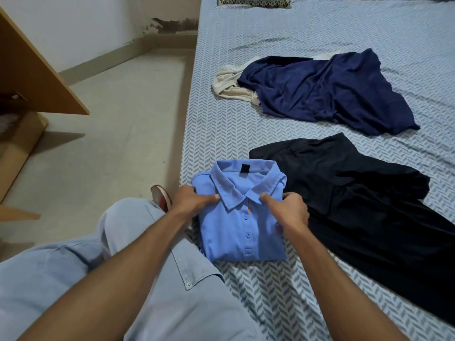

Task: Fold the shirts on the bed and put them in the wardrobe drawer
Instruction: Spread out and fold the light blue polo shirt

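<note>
Both hands grip the folded blue polo [240,217]: left hand [194,200] and right hand [290,209] at its sides.

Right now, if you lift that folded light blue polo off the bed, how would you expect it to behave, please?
The light blue polo is soft knit, so it will probably sag and unfold unless supported underneath. It looks light. With both hands gripping its sides, the middle may droop.

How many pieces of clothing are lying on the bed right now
4: a folded light blue polo shirt nearest, a black garment beside it, a navy shirt farther back, and a cream garment partly hidden under it.
</note>
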